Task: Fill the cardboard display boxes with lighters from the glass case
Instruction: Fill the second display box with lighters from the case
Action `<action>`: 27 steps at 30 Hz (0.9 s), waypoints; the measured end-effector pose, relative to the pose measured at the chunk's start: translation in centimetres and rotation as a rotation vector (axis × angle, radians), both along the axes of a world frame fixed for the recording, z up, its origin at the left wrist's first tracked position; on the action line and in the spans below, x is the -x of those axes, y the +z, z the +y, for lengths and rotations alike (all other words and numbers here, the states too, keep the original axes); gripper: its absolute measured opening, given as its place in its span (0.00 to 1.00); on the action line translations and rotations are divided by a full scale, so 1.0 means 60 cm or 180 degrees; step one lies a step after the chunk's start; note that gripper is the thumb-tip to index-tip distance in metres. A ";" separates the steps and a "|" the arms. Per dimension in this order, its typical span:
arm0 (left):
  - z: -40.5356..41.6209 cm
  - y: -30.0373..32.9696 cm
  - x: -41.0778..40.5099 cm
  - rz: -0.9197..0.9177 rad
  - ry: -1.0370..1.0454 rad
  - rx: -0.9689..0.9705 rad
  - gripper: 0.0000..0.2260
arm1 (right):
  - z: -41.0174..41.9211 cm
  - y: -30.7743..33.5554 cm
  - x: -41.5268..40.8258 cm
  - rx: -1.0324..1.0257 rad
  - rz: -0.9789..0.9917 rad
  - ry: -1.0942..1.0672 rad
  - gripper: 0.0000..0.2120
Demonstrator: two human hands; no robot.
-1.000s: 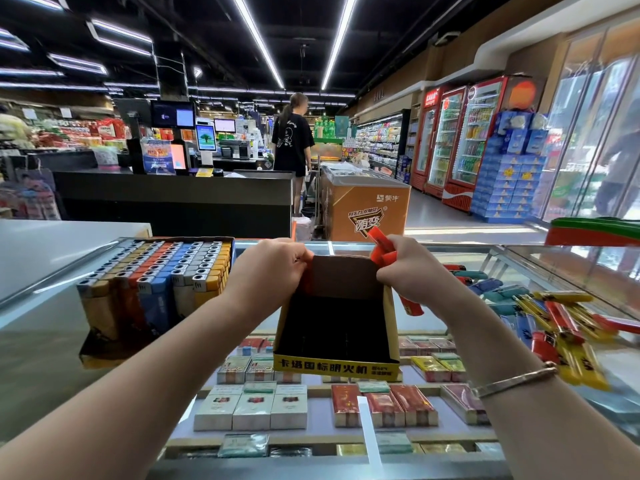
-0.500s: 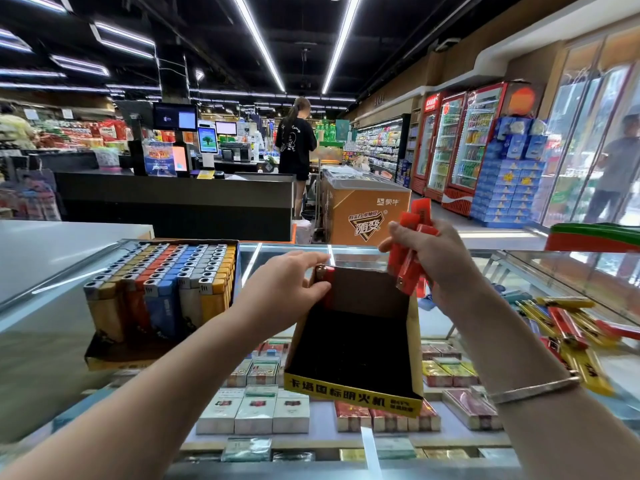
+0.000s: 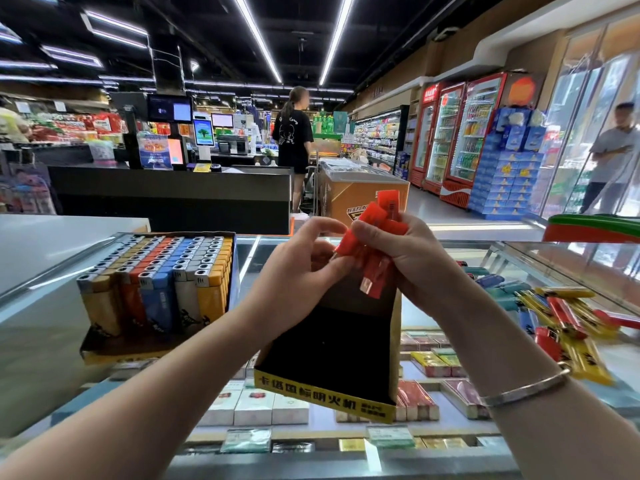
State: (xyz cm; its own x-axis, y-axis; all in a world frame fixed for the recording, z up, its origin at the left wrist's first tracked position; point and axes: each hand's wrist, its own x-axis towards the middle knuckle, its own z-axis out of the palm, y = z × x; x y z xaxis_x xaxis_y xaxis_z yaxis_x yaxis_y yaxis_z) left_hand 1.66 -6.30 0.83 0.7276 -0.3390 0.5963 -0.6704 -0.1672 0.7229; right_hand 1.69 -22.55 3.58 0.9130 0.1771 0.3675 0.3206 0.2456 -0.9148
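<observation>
Above the glass case [image 3: 433, 258], a box [image 3: 332, 341] with a yellow Chinese-lettered strip; both the left hand [image 3: 298, 271] and right hand [image 3: 408, 258] pinch red lighters [image 3: 377, 223].

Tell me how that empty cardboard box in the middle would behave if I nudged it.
The empty box would probably slide or tip easily: it looks like thin cardboard with nothing inside. It stands tilted, its back wall by the left hand, so it likely flexes under pressure.

Both hands [image 3: 408, 258] grip red lighters [image 3: 372, 233] above the empty box [image 3: 332, 355].
</observation>
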 end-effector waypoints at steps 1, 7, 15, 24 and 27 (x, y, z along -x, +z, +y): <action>0.002 0.002 -0.002 0.0072 -0.0003 0.0124 0.12 | 0.000 -0.001 0.000 0.0023 -0.0037 -0.0010 0.10; 0.037 0.023 -0.019 0.0040 0.0279 0.0491 0.10 | -0.016 -0.001 -0.009 0.0786 -0.0482 -0.1136 0.06; 0.066 0.049 -0.018 0.1097 -0.0117 -0.0037 0.09 | -0.012 -0.021 -0.016 0.2682 -0.0740 -0.1110 0.04; 0.060 0.026 -0.022 -0.0553 0.1000 -0.1186 0.07 | -0.018 -0.029 -0.032 0.2730 -0.0752 -0.1187 0.03; 0.050 0.013 -0.025 -0.0839 0.1166 -0.1174 0.11 | -0.017 -0.033 -0.035 0.2697 -0.0801 -0.1192 0.02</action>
